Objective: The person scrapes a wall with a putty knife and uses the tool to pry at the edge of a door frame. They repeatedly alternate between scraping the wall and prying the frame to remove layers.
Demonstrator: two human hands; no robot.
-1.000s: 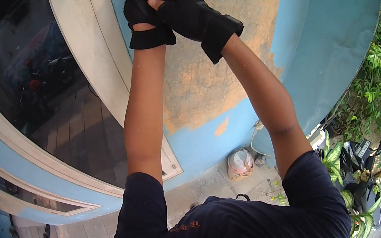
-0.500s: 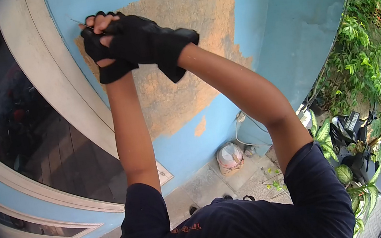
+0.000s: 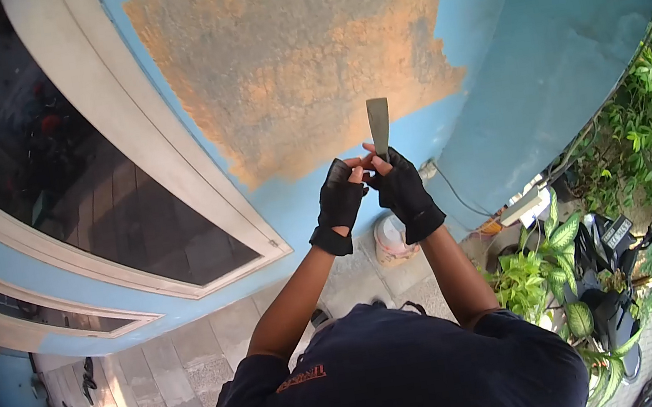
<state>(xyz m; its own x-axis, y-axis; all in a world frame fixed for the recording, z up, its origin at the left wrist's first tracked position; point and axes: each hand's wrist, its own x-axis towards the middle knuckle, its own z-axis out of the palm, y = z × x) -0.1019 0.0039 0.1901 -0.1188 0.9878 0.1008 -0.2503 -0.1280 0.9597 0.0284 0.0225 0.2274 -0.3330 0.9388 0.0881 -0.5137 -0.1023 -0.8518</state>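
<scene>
A flat metal scraper (image 3: 379,121) points upward, its blade wider at the top, in my right hand (image 3: 401,184). The hand wears a black fingerless glove, with thumb and fingers closed round the scraper's lower part. My left hand (image 3: 342,197), gloved the same way, is beside it, and its fingertips meet those of the right hand near the scraper's base. Whether the left fingers hold anything is hidden. Behind and above both hands is a bare, brown-orange patch (image 3: 296,56) with rough edges on the blue wall (image 3: 292,204).
A white-framed window (image 3: 157,144) is on the left. Below the hands a bucket (image 3: 394,245) stands on the paved floor (image 3: 235,326) against the wall. On the right are a cable, green plants (image 3: 619,134) and a parked motorbike (image 3: 602,246).
Both hands have come down from the upper left of the patch to in front of the chest. The scraper blade now points up in full view. The camera view has shifted.
</scene>
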